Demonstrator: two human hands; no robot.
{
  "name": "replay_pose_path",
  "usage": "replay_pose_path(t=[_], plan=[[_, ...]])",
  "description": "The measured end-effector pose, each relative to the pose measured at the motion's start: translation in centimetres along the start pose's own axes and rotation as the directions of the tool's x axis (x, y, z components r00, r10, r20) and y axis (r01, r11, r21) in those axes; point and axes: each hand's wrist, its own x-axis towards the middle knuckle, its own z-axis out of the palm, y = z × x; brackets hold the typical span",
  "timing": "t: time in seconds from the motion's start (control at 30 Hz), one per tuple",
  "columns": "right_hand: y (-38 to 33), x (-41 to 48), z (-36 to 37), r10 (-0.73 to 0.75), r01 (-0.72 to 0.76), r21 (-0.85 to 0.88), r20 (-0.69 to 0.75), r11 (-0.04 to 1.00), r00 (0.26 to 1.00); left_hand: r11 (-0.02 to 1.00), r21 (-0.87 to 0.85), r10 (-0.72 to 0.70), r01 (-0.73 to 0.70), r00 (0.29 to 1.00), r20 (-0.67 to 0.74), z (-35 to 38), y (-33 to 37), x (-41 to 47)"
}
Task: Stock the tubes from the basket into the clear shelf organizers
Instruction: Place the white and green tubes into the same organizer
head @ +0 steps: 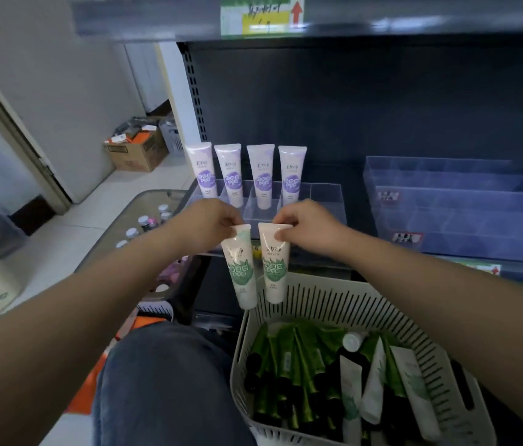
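Observation:
My left hand [210,220] pinches the flat end of a white tube with a green leaf label [241,268], which hangs cap-down. My right hand [305,222] holds a second green-label tube [274,265] the same way, beside the first. Both tubes hang just in front of and below the clear stepped organizer [324,201] on the shelf. Several white tubes with purple labels [261,177] stand upright in the organizer's back row. The white slotted basket [327,297] sits below, holding dark green tubes [289,358] and more white green-label tubes [374,391].
A larger clear divided organizer [459,201] stands on the shelf to the right. A grey bin of small bottles [144,226] sits at the left, a cardboard box [134,152] on the floor behind it. My knee in jeans [163,381] is beside the basket. A shelf edge with a price tag [261,17] runs overhead.

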Motion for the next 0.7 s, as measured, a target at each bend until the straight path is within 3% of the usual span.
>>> replay_pose_path(t=[0.4,0.7], plan=[[-6.5,6.8,-1.9,-0.122,0.134,0.115,-0.105,0.984,0.987,0.996,0.053,-0.062,0.076,0.970,-0.236,-7.3,-3.1,2.5],[-7.9,11.1,-2.2,-0.116,0.161,0.187,-0.230,0.969,0.966,0.988,0.091,-0.076,0.123,0.912,-0.402,-9.7,-6.0,5.4]])
